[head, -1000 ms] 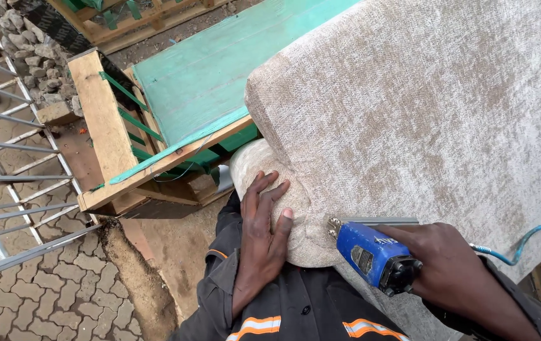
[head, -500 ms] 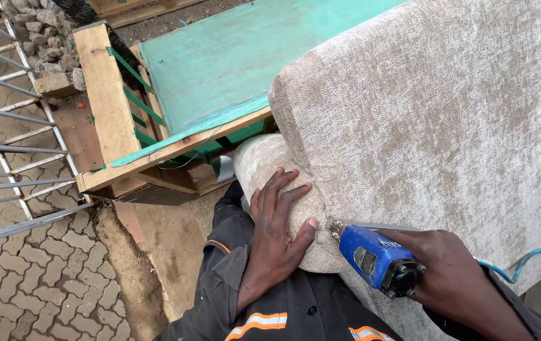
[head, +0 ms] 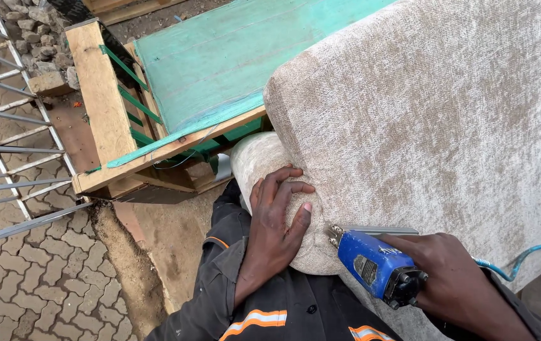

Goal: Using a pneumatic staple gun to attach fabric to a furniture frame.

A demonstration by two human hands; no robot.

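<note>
From the head view, the left hand (head: 277, 221) was pressed flat, fingers spread, against a rolled fold of beige fabric (head: 296, 233) at the lower corner of the upholstered sofa piece (head: 434, 126), apparently so that the cloth was kept taut and smooth over the edge. Just beside it, to the right, the blue pneumatic staple gun (head: 374, 265) was clamped in the right hand (head: 453, 284), its nose set touching the fabric right by the left fingertips, seemingly so the pinned fold could be fastened where it was held. A light blue air hose (head: 523, 262) was seen trailing off beyond the right hand. Above and left of the left hand, a bare wooden frame (head: 100, 101) with green webbing and a teal sheet (head: 220, 63) was lying on the ground, with paving bricks (head: 37, 284) further left.
</note>
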